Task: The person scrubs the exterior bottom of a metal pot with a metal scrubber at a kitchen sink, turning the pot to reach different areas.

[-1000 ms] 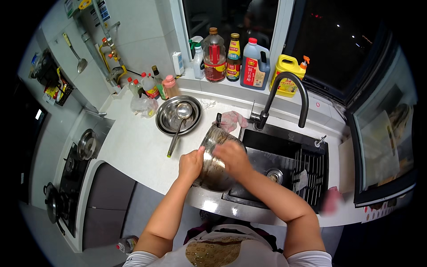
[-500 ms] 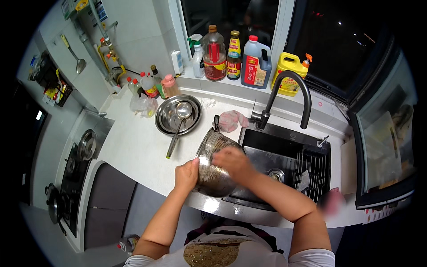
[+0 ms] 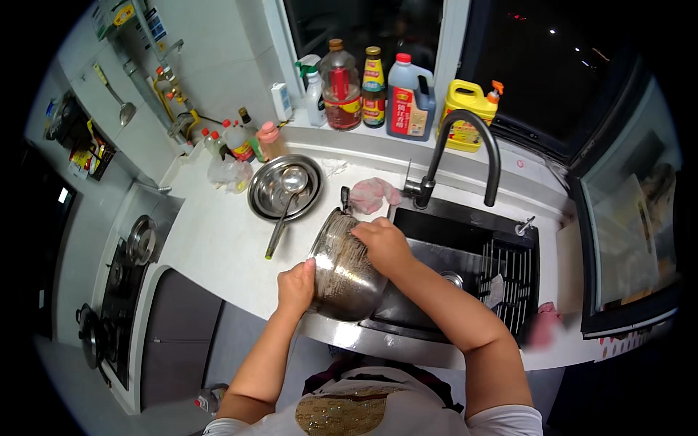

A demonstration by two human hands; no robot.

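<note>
A stainless steel pot (image 3: 350, 285) with brown stains on its outside is tipped over the counter and the sink's left edge, its dark handle at the far end. My left hand (image 3: 296, 285) grips the pot's left side, thumb on the metal. Pressed against the stained upper wall is my right hand (image 3: 384, 247), fingers curled and closed. Whatever those fingers may hold is hidden. A pink cloth (image 3: 374, 195) lies crumpled just beyond the pot. Left of it, a steel ladle (image 3: 294, 182) rests in nested metal bowls (image 3: 256, 196).
The black sink (image 3: 418, 309) has a dark curved faucet (image 3: 488, 145) and a drying rack (image 3: 502, 291) at its right. Several bottles, including a yellow jug (image 3: 462, 134), line the windowsill. An open window pane (image 3: 629, 247) juts in at right. A stove (image 3: 120, 312) stands far left.
My right hand has moved slightly up and away along the pot's wall, its blur gone. The whole view has shifted a little; my left hand keeps its grip.
</note>
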